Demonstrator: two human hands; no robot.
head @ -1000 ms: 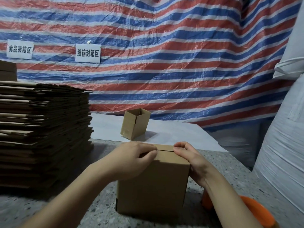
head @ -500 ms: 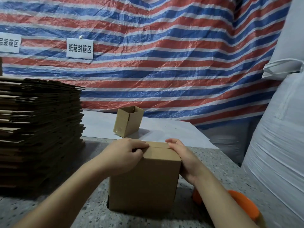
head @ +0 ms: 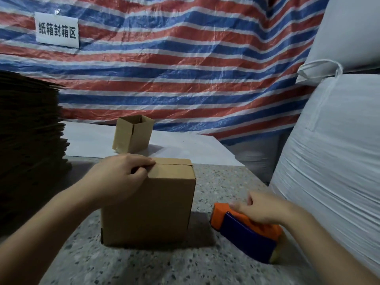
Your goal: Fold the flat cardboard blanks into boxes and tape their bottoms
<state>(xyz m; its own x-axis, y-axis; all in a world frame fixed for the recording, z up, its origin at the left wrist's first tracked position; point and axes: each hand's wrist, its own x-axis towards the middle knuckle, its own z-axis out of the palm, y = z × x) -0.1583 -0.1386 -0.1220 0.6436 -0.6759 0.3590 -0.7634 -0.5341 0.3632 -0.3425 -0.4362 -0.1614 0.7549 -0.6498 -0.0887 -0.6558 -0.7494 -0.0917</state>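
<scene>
One box folded, flaps closed, tape not yet applied; many blanks left.

A tall stack of flat blanks (head: pixel 30 140) is seen at left of frame, unfolded. The box in hand (head: pixel 150 204) stands at centre on the speckled table (head: pixel 216 188), its flaps shut and untaped, held down by the left hand (head: pixel 121 177) with fingers curled over the top edge. An open-topped box (head: pixel 132 135) sits behind, centre. The orange tape dispenser (head: pixel 244 229), lower right, is covered by the right hand (head: pixel 263 208); grip cannot be told.

striped tarp (head: pixel 185 75) hangs at 12 o'clock, a sign (head: pixel 57 30) at 10 on it; white sacks (head: pixel 337 145) at 3.
</scene>
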